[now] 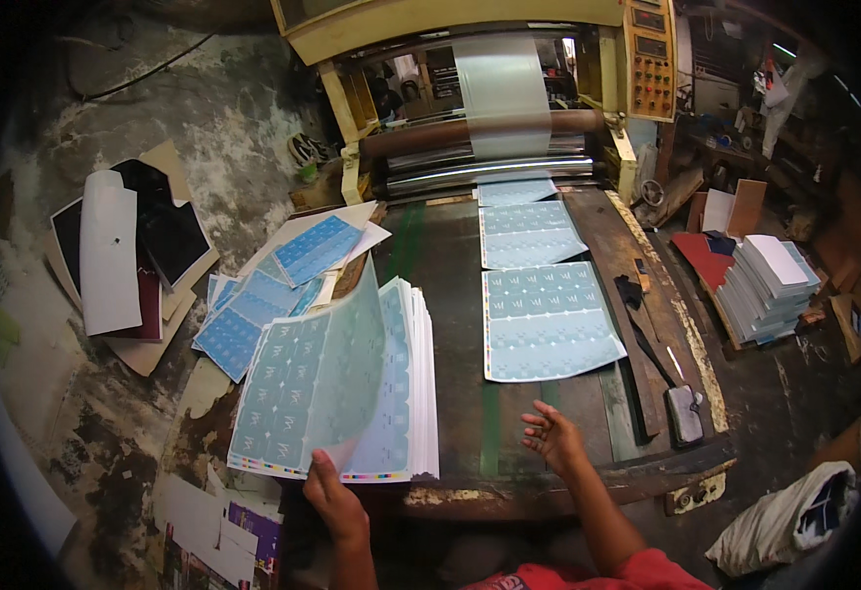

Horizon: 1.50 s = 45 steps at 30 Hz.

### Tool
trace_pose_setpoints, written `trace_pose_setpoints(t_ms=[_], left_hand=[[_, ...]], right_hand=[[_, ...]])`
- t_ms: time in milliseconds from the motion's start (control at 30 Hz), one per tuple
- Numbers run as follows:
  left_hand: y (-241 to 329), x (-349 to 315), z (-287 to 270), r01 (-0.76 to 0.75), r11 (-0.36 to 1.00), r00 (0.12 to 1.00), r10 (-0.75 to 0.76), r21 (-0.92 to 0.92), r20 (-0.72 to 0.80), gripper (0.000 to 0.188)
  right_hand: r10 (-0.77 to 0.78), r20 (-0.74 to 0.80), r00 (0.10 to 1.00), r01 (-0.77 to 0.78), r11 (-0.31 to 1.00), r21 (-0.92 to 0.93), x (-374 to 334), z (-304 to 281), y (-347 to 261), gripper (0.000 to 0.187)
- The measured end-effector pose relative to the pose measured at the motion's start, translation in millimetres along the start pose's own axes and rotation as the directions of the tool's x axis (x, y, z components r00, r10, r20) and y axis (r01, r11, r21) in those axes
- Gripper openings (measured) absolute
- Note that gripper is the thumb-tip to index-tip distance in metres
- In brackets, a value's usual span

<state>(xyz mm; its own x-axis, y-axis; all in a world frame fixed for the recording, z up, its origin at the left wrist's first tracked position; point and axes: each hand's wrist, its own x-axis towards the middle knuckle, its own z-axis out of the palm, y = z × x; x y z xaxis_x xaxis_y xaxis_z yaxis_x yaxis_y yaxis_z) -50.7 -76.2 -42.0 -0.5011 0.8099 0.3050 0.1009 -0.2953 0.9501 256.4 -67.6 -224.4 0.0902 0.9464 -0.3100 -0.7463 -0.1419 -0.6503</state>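
My left hand (335,500) pinches the near edge of the top printed sheet (298,379), thumb uppermost. That sheet is pale blue-green and its right side curls up off the thick paper stack (423,383) under it. My right hand (556,440) hovers over the near part of the machine table, fingers apart and nothing in them. Just beyond it lies a blue printed sheet (551,320). Farther up, a second printed sheet (529,234) and a third (516,191) follow in a line from the rollers.
Shiny rollers (489,169) cross the machine's far end, with clear film (502,93) running down to them. Loose blue sheets (251,320) lie left of the stack. A metal bar (637,364) and a small block-shaped tool (684,413) lie at the right. Another paper stack (767,285) stands beyond.
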Motion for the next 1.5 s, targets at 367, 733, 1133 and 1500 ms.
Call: trace_pose_setpoints(t_ms=[367,733,1133,1500], left_hand=[[14,-42,-9,-0.759,0.651,0.232,0.225,0.031,0.946,0.043],[-35,-13,-21,-0.758,0.498,0.607,0.300,0.422,0.736,0.038],[-20,-4,-22,-0.341,0.884,0.803,0.096,0.320,0.589,0.023],[4,-25,-18,-0.574,0.819,0.357,0.238,0.011,0.903,0.024]], right_hand=[[0.186,0.072,0.980,-0.174,0.973,-0.151,-125,49,-17,0.045],[0.315,-0.094,0.944,-0.302,0.944,0.136,-117,-40,85,0.043],[0.059,-0.142,0.988,-0.042,0.992,0.117,-23,-40,50,0.046],[0.038,0.258,0.965,-0.060,0.995,0.074,-86,19,13,0.076]])
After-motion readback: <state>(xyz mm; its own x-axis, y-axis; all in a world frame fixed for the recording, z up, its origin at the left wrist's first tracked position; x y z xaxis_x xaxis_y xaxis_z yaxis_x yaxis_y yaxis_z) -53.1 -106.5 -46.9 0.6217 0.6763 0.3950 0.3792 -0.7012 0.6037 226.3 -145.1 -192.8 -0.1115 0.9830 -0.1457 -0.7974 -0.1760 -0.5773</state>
